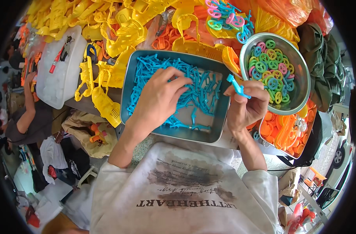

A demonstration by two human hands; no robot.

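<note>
A metal tray (175, 136) in front of me holds a heap of small blue plastic parts (148, 64), forked and stick-like. My left hand (162, 91) reaches down into this heap with its fingers bent together; whether a part is between the fingertips is hidden. Beyond the tray's right side, my right hand (250, 103) is raised and pinches a blue plastic part (237, 86) between thumb and fingers, its forked end upward. A round metal bowl (307, 84) beside this hand contains small toy wheels (272, 64) in pink, green, yellow and blue.
Yellow plastic shells (123, 27) pile up behind the tray. Orange parts (281, 134) fill a container below the bowl. A white plastic bin (49, 84) with pliers (65, 50) stands at left. Further left, another person's arm (26, 97) reaches out. More wheels (230, 19) lie at the back.
</note>
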